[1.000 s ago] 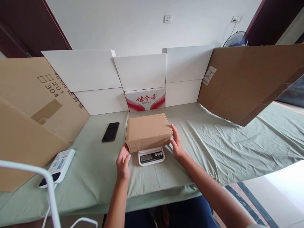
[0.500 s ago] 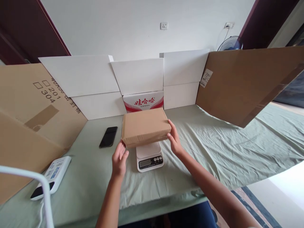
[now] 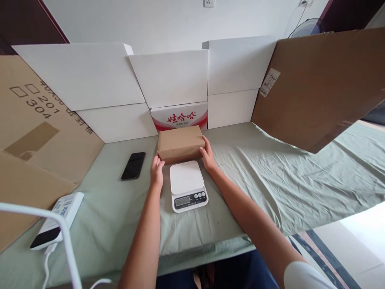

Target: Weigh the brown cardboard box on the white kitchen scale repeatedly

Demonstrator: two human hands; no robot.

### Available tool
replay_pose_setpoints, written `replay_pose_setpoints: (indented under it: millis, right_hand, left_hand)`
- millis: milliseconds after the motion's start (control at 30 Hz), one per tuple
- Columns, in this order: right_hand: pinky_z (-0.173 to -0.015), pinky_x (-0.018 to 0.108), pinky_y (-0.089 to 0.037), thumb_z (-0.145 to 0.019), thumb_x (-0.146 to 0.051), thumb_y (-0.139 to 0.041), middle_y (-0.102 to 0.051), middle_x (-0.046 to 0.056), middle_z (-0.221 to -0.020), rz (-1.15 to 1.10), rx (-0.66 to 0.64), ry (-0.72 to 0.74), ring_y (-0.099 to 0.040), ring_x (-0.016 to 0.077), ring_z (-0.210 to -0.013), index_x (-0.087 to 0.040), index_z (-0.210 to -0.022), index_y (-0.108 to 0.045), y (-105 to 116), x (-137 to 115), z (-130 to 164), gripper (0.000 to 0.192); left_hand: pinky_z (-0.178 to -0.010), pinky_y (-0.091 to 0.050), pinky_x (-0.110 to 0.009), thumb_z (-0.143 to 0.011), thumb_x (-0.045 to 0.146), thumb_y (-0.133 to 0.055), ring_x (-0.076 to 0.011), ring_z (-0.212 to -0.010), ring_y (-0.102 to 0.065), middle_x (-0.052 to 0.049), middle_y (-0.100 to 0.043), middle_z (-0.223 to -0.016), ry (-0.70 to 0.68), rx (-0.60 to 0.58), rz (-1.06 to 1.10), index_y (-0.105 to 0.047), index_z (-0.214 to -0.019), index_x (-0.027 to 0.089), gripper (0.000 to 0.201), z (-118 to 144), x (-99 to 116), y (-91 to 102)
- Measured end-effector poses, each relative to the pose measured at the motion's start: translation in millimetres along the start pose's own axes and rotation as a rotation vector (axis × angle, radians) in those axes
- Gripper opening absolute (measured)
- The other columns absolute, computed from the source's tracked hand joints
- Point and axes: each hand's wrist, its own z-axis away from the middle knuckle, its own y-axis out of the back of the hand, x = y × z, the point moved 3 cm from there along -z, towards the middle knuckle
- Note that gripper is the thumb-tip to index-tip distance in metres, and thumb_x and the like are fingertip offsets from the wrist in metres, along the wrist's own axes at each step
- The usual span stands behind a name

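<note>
The scale's [image 3: 188, 185] display is too small to read. The cardboard box [image 3: 179, 143] hides the fingertips of both hands and the lower part of the red-printed carton [image 3: 179, 117] behind it. The white device [image 3: 56, 220] at lower left is partly covered by a blurred white tube [image 3: 64, 235]. The picture's edges cut off the brown cardboard sheets [image 3: 325, 80].

1. Both forearms are bare from the wrists up to the lower edge of the picture.
2. The left hand [image 3: 157, 170] has no glove, ring or watch that can be seen.
3. The right hand [image 3: 207, 157] is likewise bare, with no band at the wrist.
4. A white short sleeve [image 3: 306, 275] covers the right upper arm at the bottom right corner.
5. Dark blue trousers [image 3: 237, 273] show below the table edge.
</note>
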Motion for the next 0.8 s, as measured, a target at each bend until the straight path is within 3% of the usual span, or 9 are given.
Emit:
replay_pose_setpoints:
  millis: [267, 433, 533, 667, 800]
  right_hand:
    - [-0.127, 0.050, -0.026, -0.093, -0.047, -0.047, -0.035, 0.007, -0.165, 0.067, -0.007, -0.034, -0.029, 0.0278, -0.154, -0.022, -0.155, -0.035, -0.5, 8.6, -2.2, 0.068]
    - [-0.126, 0.054, -0.024, -0.094, -0.046, -0.045, -0.026, 0.005, -0.168, 0.210, 0.195, 0.046, -0.021, 0.0268, -0.158, -0.030, -0.158, -0.027, 19.2, 14.5, -2.0, 0.069]
    - [-0.124, 0.054, -0.028, -0.095, -0.045, -0.039, -0.025, 0.007, -0.168, 0.171, 0.284, -0.038, -0.028, 0.0272, -0.155, -0.030, -0.159, -0.024, 29.0, 20.1, -3.3, 0.068]
    - [-0.122, 0.051, -0.034, -0.093, -0.048, -0.043, -0.030, 0.008, -0.167, 0.044, 0.250, -0.144, -0.043, 0.0287, -0.146, -0.027, -0.158, -0.029, 26.9, 26.6, -4.6, 0.069]
    - [-0.121, 0.050, -0.036, -0.092, -0.054, -0.047, -0.037, 0.011, -0.164, -0.002, 0.142, -0.126, -0.046, 0.0291, -0.145, -0.023, -0.155, -0.037, 19.3, 26.6, -5.2, 0.071]
  left_hand:
    - [-0.122, -0.030, -0.042, -0.083, 0.031, -0.060, -0.0281, -0.146, -0.044, -0.011, -0.057, -0.150, -0.015, -0.024, -0.026, -0.060, -0.137, 0.018, 0.055, 0.0, 10.4, -4.5]
    - [-0.124, -0.025, -0.037, -0.084, 0.029, -0.060, -0.0285, -0.152, -0.034, -0.017, -0.042, -0.161, -0.050, 0.141, -0.109, -0.050, -0.146, 0.009, 0.067, -4.4, 14.4, 21.0]
    - [-0.123, -0.027, -0.039, -0.087, 0.031, -0.054, -0.0287, -0.151, -0.035, -0.020, -0.040, -0.161, -0.027, 0.193, -0.088, -0.045, -0.149, 0.003, 0.069, -5.4, 14.1, 29.8]
    - [-0.122, -0.030, -0.041, -0.085, 0.040, -0.057, -0.0276, -0.150, -0.038, -0.016, -0.047, -0.158, 0.035, 0.185, -0.045, -0.052, -0.146, 0.014, 0.067, -3.9, 11.4, 24.8]
    - [-0.120, -0.034, -0.041, -0.085, 0.045, -0.059, -0.0260, -0.147, -0.044, -0.013, -0.050, -0.156, 0.111, 0.167, 0.036, -0.057, -0.143, 0.021, 0.063, -2.5, 8.5, 16.5]
